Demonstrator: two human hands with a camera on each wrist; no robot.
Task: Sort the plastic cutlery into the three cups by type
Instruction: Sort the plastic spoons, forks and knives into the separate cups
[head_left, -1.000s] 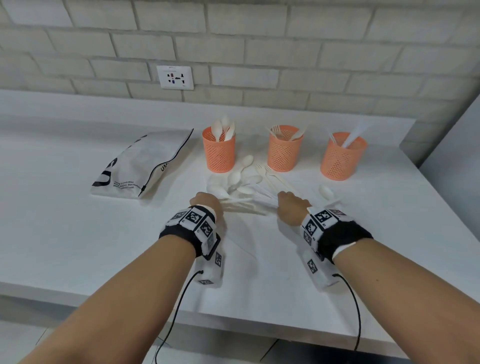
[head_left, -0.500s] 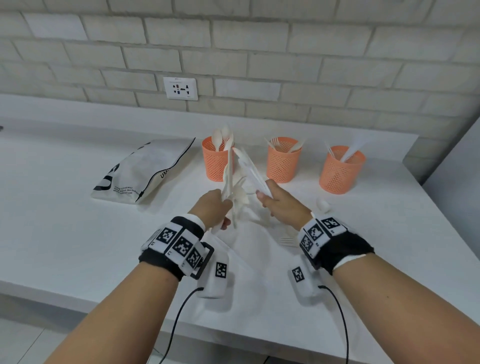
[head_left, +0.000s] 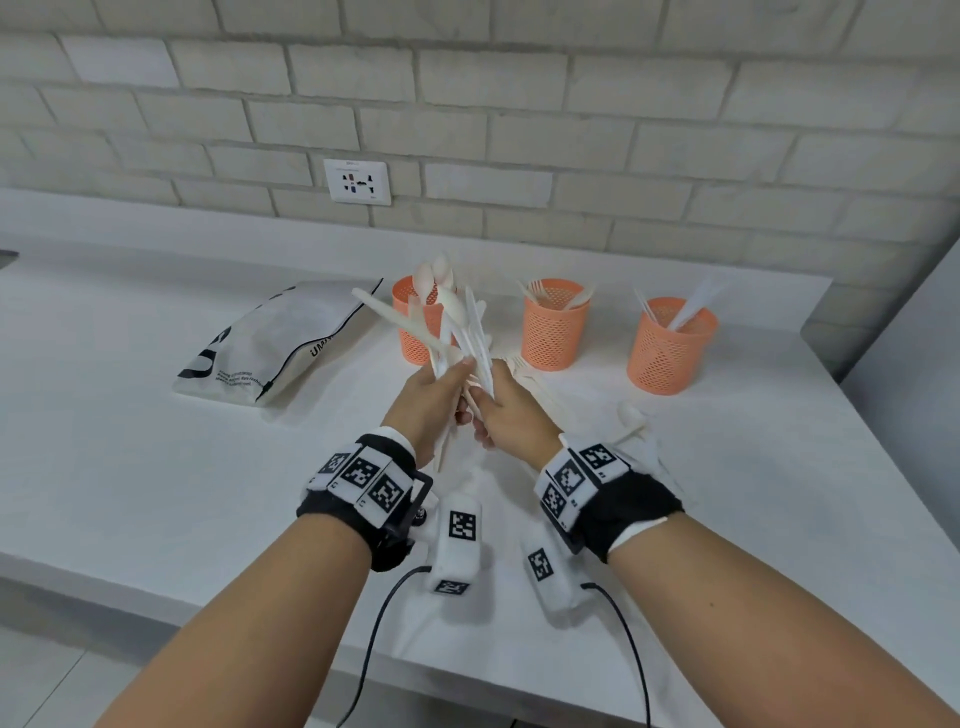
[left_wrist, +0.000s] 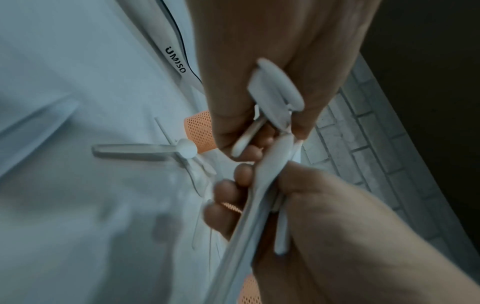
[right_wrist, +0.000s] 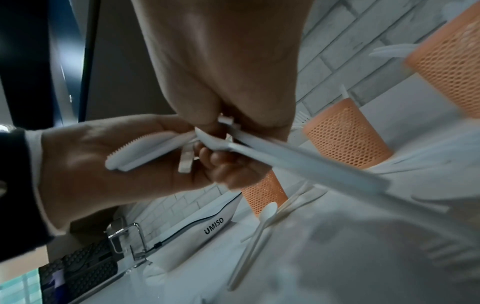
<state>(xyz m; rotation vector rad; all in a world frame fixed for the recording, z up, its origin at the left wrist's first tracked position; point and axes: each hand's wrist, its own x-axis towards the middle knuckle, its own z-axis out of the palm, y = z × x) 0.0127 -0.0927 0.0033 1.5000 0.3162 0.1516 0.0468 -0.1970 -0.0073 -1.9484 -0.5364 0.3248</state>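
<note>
Counter (head_left: 156, 493) carried a white bag (head_left: 270, 343) at left and three orange mesh cups along the back: left cup (head_left: 415, 332) with spoons, middle cup (head_left: 553, 327) with forks, right cup (head_left: 670, 348) with knives.

Mixed bundle of cutlery (head_left: 457, 322) was held above the counter, in front of the left cup. Left hand (head_left: 431, 400) had its grip curled round the lower stems; right hand (head_left: 511, 415) pinched other pieces of the same fan. Neither grip was slack.

Loose forks (head_left: 530, 374) and a spoon (head_left: 631, 415) lay on the counter near the right hand.

Risks, judged:
- Stems crossed at odd angles; pulling one out could drag a neighbour loose and drop it.
- Bundle was mixed, so a knife could ride along into the spoon cup.
- Cups looked light; a long handle catching a rim could tip one.
</note>
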